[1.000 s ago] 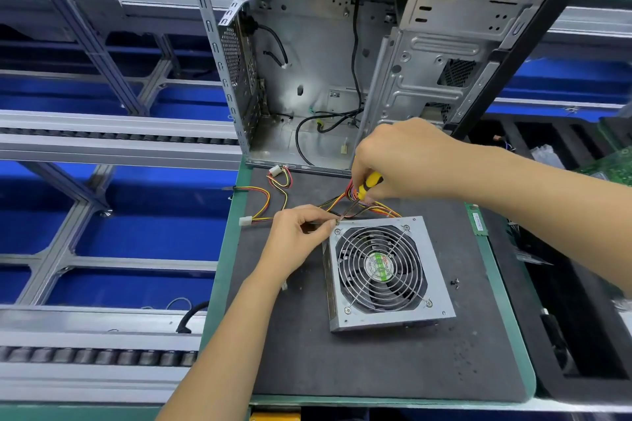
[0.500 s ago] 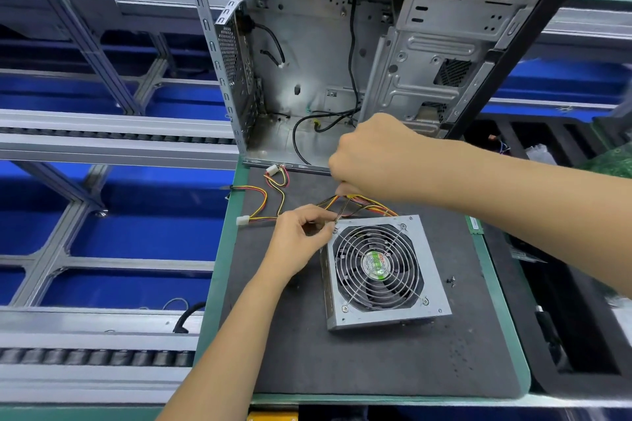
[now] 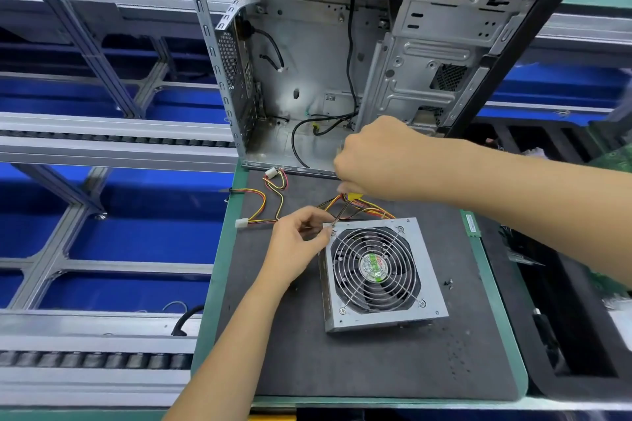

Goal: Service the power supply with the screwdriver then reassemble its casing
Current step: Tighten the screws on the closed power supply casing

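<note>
A silver power supply [image 3: 427, 270] with a round fan grille lies fan-up on the dark mat [image 3: 342, 359]. My right hand [image 3: 379, 161] grips the yellow-handled screwdriver [image 3: 343, 210] from above; its shaft slants down to the supply's far-left corner screw. My left hand [image 3: 301, 239] pinches around the shaft tip at that corner. The supply's coloured wires [image 3: 273, 198] trail off to the left and behind.
An open, empty computer case [image 3: 342, 61] stands at the back of the mat. A few loose black screws [image 3: 448, 283] lie right of the supply. Conveyor rails [image 3: 102, 147] run on the left. A black tray [image 3: 564, 335] and green circuit boards [image 3: 615, 161] sit at the right.
My right hand has turned over the screwdriver handle, hiding most of the yellow. The left hand stays at the corner screw. The view has shifted slightly.
</note>
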A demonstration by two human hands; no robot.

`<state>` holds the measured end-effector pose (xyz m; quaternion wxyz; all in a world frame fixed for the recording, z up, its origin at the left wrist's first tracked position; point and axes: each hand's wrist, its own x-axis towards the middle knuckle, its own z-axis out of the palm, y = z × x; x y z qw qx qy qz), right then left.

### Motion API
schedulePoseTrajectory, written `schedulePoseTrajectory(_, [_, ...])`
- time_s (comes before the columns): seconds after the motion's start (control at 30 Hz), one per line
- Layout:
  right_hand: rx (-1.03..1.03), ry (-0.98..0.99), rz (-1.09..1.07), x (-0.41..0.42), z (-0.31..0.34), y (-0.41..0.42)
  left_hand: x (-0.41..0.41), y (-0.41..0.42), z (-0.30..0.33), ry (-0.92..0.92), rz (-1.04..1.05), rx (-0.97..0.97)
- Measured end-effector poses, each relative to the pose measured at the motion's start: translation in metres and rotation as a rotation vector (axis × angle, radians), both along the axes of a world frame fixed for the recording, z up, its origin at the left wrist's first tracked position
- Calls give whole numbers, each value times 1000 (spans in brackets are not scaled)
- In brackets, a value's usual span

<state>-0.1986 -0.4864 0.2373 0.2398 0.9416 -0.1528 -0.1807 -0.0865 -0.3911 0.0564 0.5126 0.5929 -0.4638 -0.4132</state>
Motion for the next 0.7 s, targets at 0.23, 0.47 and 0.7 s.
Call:
schedulePoseTrajectory(0.23, [209,-5,-137,-7,0,-2,-2,2,0,-11,14,-12])
schedulePoseTrajectory(0.47, [147,-121,-111,-7,-3,13,-3,2,-1,-14,34,-20])
schedulePoseTrajectory(0.7, [79,-6,-105,-4,1,17,-1,0,-1,6,21,0])
